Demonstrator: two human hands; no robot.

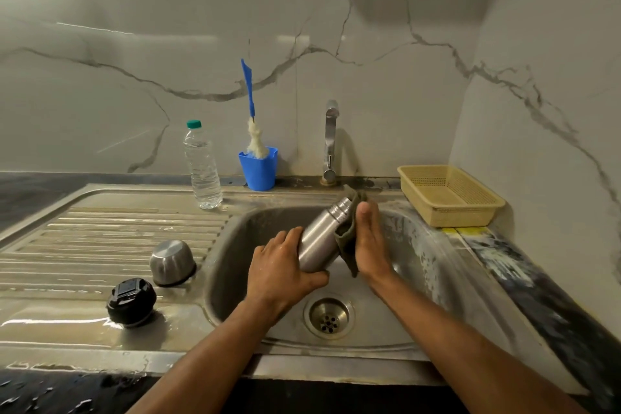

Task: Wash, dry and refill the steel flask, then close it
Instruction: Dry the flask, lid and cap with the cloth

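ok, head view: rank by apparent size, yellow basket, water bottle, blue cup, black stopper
Largest to smallest, as they look:
1. yellow basket
2. water bottle
3. blue cup and black stopper: look alike, and the stopper lies nearer the camera, so I won't rank them.

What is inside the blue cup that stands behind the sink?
A bottle brush stands in the blue cup: its white bristles rise above the rim and its blue handle points up along the wall. The cup's wall hides the brush's lower end and anything else inside.
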